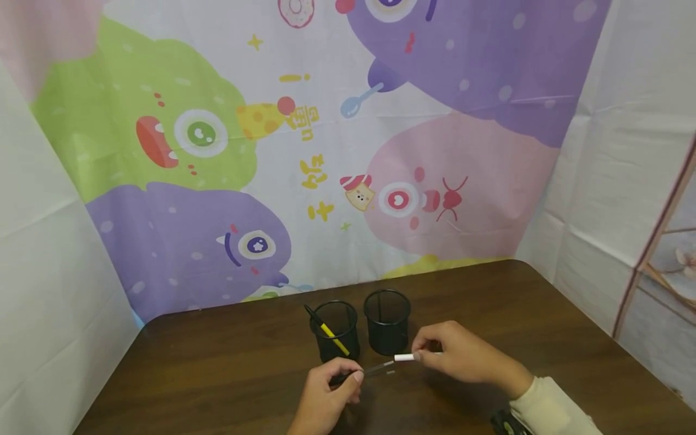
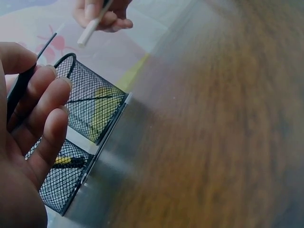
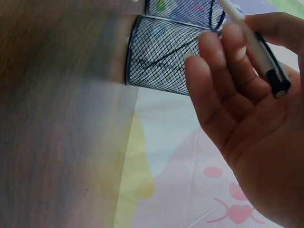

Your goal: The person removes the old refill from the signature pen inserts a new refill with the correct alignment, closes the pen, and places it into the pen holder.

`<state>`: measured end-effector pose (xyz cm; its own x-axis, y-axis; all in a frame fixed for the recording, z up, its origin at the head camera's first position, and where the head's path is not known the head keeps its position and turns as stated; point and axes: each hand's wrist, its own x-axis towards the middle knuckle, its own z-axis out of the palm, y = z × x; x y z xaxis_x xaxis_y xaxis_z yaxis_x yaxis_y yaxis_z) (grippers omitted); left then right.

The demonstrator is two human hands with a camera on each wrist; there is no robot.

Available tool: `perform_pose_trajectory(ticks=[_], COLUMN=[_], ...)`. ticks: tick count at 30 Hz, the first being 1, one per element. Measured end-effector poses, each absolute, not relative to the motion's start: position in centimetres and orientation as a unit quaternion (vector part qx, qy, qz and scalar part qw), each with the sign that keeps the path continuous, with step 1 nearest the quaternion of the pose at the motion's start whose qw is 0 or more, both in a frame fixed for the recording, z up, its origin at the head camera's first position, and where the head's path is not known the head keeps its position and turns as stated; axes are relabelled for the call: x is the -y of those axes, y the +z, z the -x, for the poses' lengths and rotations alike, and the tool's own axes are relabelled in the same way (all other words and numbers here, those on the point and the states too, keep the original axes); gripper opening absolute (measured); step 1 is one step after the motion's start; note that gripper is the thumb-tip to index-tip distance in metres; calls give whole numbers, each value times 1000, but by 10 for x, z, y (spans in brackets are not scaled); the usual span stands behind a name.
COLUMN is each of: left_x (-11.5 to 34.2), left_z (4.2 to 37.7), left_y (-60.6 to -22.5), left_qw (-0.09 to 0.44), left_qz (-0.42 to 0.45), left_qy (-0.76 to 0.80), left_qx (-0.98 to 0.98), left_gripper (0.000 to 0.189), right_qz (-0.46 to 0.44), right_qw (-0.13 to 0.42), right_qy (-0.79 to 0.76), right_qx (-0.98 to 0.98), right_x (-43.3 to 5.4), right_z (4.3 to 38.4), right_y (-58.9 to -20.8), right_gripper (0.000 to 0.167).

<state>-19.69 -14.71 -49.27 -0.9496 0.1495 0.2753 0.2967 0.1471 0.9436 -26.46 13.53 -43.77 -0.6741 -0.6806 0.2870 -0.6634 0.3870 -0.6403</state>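
Just in front of two black mesh pen cups, both hands hold pen parts over the table. My left hand (image 1: 328, 389) pinches a black pen section (image 2: 20, 90) between thumb and fingers, and a thin refill (image 1: 376, 367) sticks out of it to the right. In my right hand (image 1: 454, 350) is a white pen barrel (image 1: 404, 357), gripped between thumb and fingers. A black clip (image 3: 275, 78) shows at the barrel's rear end in the right wrist view. The barrel's front end faces the refill's tip, close to it in the head view.
The left mesh cup (image 1: 321, 350) has a yellow and black pen (image 1: 333, 337) leaning in it. Beside it stands the right mesh cup (image 1: 387, 344). The brown table (image 1: 228, 362) meets a cartoon-printed cloth (image 1: 337, 254) behind. A dark object (image 1: 505, 423) lies by the right sleeve.
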Motion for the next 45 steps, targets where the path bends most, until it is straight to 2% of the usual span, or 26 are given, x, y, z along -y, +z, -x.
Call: perform_pose_trajectory(ticks=[26,38,45], left_x=[148,148,148], left_z=[197,197,197], left_y=[-493,-491,-492], left_qw=[54,52,53], left_qz=[139,141,142], left_qy=[-636,-632,-632], left_qx=[757,760,760], left_gripper=[15,19,15], right_qz=[388,386,388], right_qw=[84,92,88], right_qy=[-478,-474,-473], right_qx=[-784,-786,-786], right_x=[-135,-133,-132], right_z=[261,260,260], right_y=[-429,-430,-430], right_gripper=[8,10,8])
